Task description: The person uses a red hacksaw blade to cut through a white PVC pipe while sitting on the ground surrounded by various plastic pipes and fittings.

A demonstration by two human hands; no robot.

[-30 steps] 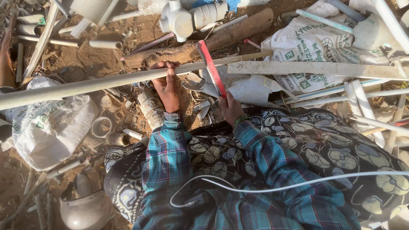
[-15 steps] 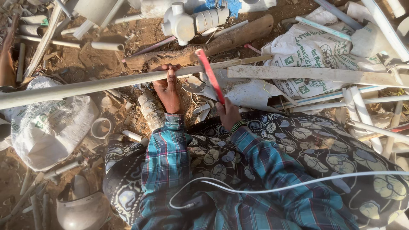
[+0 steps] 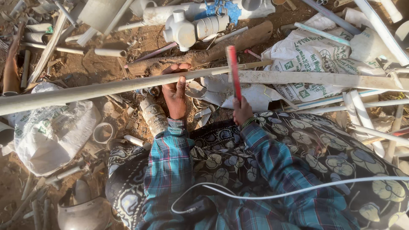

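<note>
Dirt ground w/ pipes, sacks.

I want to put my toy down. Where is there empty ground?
Little is bare: a dirt strip between the long white pipe and the short pipe pieces, upper left. Around the left hand and the red saw blade scraps crowd. Right, sacks and pipes cover everything.

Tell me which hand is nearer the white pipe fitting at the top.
Left. The left hand grips the long pipe just below the white pipe fitting; the right hand, holding the red saw, sits lower and farther right.
</note>
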